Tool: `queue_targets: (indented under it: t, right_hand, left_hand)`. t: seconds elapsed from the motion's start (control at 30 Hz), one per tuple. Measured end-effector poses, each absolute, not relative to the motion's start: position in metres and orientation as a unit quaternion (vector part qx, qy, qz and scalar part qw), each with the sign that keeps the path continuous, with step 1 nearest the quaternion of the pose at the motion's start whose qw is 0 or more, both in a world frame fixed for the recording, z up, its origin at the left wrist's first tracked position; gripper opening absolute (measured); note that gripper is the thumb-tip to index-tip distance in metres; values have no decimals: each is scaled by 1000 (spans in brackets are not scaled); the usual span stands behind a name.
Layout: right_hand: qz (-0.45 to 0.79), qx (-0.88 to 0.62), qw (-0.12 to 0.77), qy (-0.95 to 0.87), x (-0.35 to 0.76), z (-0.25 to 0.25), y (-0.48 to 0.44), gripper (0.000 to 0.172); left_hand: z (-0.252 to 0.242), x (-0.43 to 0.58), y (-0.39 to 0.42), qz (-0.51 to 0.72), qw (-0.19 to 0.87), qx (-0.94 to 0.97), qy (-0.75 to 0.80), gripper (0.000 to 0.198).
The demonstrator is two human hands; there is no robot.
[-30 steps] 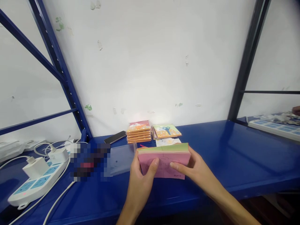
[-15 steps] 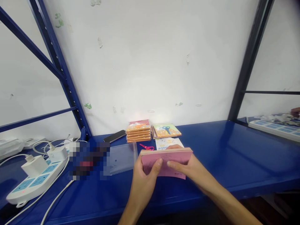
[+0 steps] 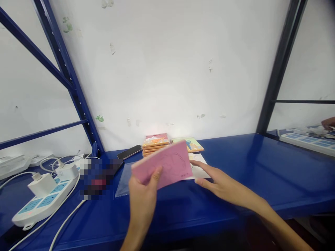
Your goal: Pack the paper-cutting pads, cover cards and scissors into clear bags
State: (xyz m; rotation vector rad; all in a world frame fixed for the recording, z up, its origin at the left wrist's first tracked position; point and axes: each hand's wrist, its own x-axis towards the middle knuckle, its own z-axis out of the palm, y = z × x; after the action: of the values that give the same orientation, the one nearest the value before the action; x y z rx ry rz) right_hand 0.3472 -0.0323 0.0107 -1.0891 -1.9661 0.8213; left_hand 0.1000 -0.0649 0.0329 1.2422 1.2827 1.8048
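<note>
A pink paper booklet (image 3: 162, 165), closed, its cover printed with a thin line drawing, is held tilted above the blue metal shelf (image 3: 235, 209) by the left hand (image 3: 141, 198), its upper edge slanting up to the right. A white printed sheet (image 3: 200, 170) is laid flat on the shelf, partly hidden behind the booklet's corner.
</note>
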Motion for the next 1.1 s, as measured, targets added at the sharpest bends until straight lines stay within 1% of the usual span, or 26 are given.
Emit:
queue_targets:
  t: [0.07,0.17,0.23,0.3,0.33,0.43,0.47,0.5,0.6,0.7,0.8,0.87,1.03,1.1]
  right_hand:
    - [265,-468,352,-766,355,-2,-36,68]
    - [237,-489,325,-774,370,-20,-44,70]
    - [229,-499,307,-777,387,-26,-45,65]
    - [206,-516,289,-779,407,-28,-42,56]
    - [175,-530,283,-780,417,-27,-38,53]
    - [40,-577,294,-761,431,-20,-29,54]
    - [16,-592,302,-747,429,-18,-27,54]
    - [10,-606,308,-733,425,-15,-26,54]
    - [49,-631,303,-712,408,-12,-24,54]
    - [26,-637,303,-709,397,-19,-19,64]
    - [-36,-659,297,-690,398,-34,-16,81]
    - [-51,-675,283,-680,399,-45,-20,91]
    - [-8,-678,213,-704,393,-57,-37,112]
    - [13,-677,197,-709,392,-53,-39,114]
  left_hand:
    - [41,84,-65,709,261,451,475,41]
    - [49,64,-65,737,201,440,472,42]
    - [52,56,-65,746,177,437,470,43]
    - [54,53,-66,754,175,436,460,43]
    - [55,52,-67,757,179,436,453,43]
    - [55,55,-67,760,191,434,445,45]
    - [55,56,-67,757,195,435,447,46]
    - [55,58,-67,752,201,438,450,46]
    - [55,65,-67,738,228,438,459,50]
    - [55,71,-69,737,261,417,463,52]
    - [53,73,-69,730,287,431,447,53]
    - [50,72,-68,725,291,447,434,55]
    - [44,74,-65,721,297,463,421,54]
    - [44,77,-66,720,301,459,425,52]
